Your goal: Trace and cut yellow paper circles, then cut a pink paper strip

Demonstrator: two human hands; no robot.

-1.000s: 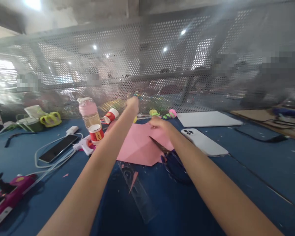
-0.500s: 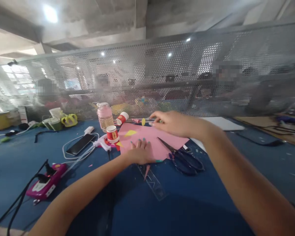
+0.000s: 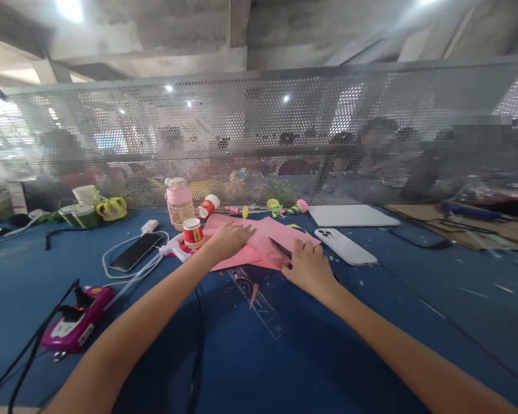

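A wide, flat blue tabletop (image 3: 250,374), speckled with small scraps on the right, carries everything. Overlapping flat pink paper sheets (image 3: 259,244) lie near its middle, with a long transparent plastic ruler (image 3: 265,313) just in front. To the right are a white rectangular phone (image 3: 347,246), a thin white rectangular slab (image 3: 354,215) and a flat brown cardboard sheet (image 3: 431,226). To the left, a clear bottle with a pink top (image 3: 179,204) stands upright, a black rectangular phone (image 3: 137,252) lies flat, and a magenta-and-white power strip (image 3: 77,322) sits nearest

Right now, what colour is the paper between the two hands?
The paper is pink, seen best in the head camera's view.
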